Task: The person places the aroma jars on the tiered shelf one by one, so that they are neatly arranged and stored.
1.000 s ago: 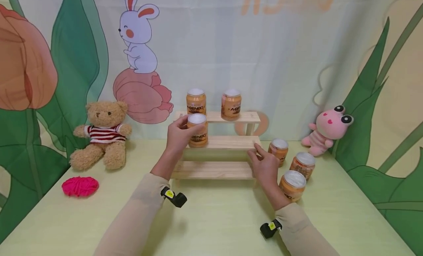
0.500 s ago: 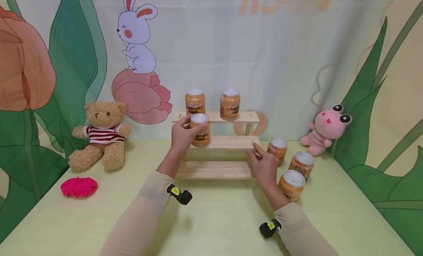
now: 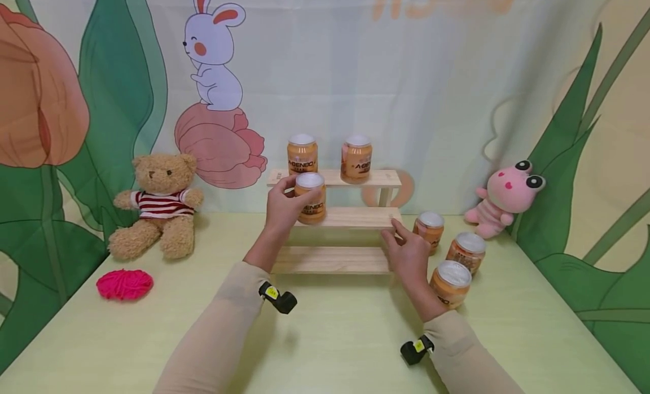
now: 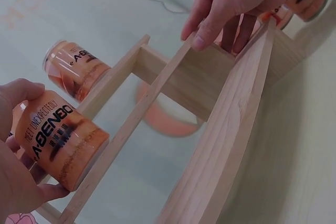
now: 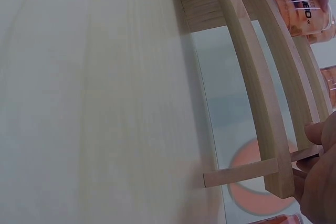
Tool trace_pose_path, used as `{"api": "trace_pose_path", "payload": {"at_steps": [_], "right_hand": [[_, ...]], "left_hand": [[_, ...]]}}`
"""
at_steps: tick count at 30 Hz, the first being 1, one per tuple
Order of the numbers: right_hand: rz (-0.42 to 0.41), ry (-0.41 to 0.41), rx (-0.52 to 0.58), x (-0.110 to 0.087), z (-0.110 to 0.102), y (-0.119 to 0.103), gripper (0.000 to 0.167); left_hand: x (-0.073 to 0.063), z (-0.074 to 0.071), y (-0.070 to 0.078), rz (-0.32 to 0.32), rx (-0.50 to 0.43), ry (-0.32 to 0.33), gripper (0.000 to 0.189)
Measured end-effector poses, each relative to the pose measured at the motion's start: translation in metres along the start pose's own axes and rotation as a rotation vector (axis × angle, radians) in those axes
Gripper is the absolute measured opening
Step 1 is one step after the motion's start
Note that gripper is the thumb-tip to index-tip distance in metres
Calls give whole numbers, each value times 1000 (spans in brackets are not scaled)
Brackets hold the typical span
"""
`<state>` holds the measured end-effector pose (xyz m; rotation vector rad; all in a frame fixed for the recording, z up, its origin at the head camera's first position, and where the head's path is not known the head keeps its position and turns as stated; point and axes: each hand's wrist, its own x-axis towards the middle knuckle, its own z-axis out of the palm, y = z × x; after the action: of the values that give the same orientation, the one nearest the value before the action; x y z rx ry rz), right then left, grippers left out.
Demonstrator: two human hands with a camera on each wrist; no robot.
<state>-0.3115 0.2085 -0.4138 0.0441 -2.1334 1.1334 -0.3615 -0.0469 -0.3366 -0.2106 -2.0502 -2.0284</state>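
My left hand (image 3: 282,208) grips an orange can (image 3: 311,205) with a pale lid and dark lettering. The can stands upright at the left part of the middle tier of a three-tier wooden display rack (image 3: 355,218); in the left wrist view that can (image 4: 60,137) has its base right at the tier's front edge. My right hand (image 3: 408,253) pinches the right end of the middle tier, its thumb at the front edge in the left wrist view. Two similar cans, a left can (image 3: 302,154) and a right can (image 3: 356,160), stand on the top tier.
Right of the rack stand three more cans: a back can (image 3: 429,230), a middle can (image 3: 467,252) and a front can (image 3: 451,284) near my right wrist. A teddy bear (image 3: 161,205) and pink yarn (image 3: 124,285) lie left. A pink frog plush (image 3: 508,196) leans back right.
My left hand has shifted the can slightly to the right along the middle tier. The right hand keeps its hold on the rack.
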Motion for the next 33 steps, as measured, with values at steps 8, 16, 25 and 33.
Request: {"api": "trace_pose_path", "payload": {"at_steps": [8,16,25,33], "right_hand": [[0,2,10,-2,3,0,38],[22,-6,21,-4,5,-1,39],[0,-9,18,-2,3,-4,39],[1,7,6,-1,0,-5,39]], "left_hand": [[-3,-1,-1,0,20,16,65],[-12,-7,-6,27,-2,71,71],[-24,-29,-11,95,11,120,71],[-24,-53,-29,136,2,182,64]]}}
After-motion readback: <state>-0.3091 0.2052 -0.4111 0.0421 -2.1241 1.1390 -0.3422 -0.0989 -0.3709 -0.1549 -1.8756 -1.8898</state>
